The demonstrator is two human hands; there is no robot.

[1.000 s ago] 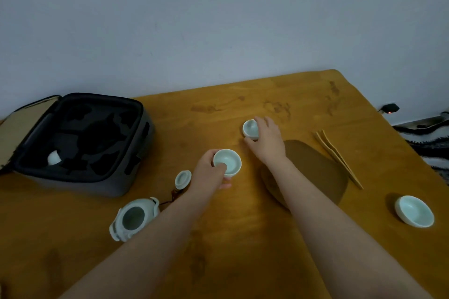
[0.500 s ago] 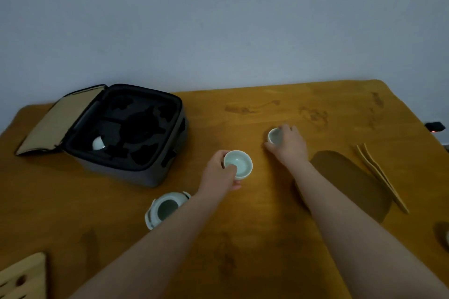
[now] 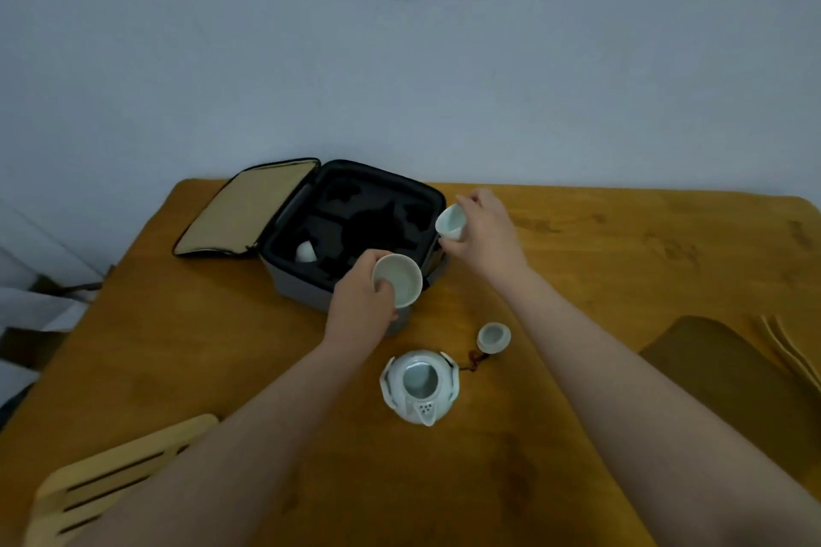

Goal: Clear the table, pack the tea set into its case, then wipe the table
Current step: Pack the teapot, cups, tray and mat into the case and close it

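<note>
The grey tea-set case (image 3: 306,286) lies open on the wooden table (image 3: 622,262), its black foam insert showing; one small white cup (image 3: 305,252) sits in a left slot. My left hand (image 3: 362,309) grips a pale celadon cup (image 3: 397,280) in the air over the case's near corner. At the case's right edge, my right hand (image 3: 486,231) holds a smaller celadon cup (image 3: 451,223), tilted. The lidless teapot (image 3: 420,386) stands on the table nearer me, and its lid (image 3: 493,337) lies beside it, tied on by a cord.
A brown mat (image 3: 728,373) and wooden tongs (image 3: 795,351) lie at the right. A slatted bamboo tray (image 3: 111,480) sits at the near left corner. The case's flap (image 3: 246,209) lies open toward the back left. A wall rises behind the table.
Both hands have lifted their cups off the table and carried them left to the case. My view has swung left, so the teapot and lid now sit between my arms.
</note>
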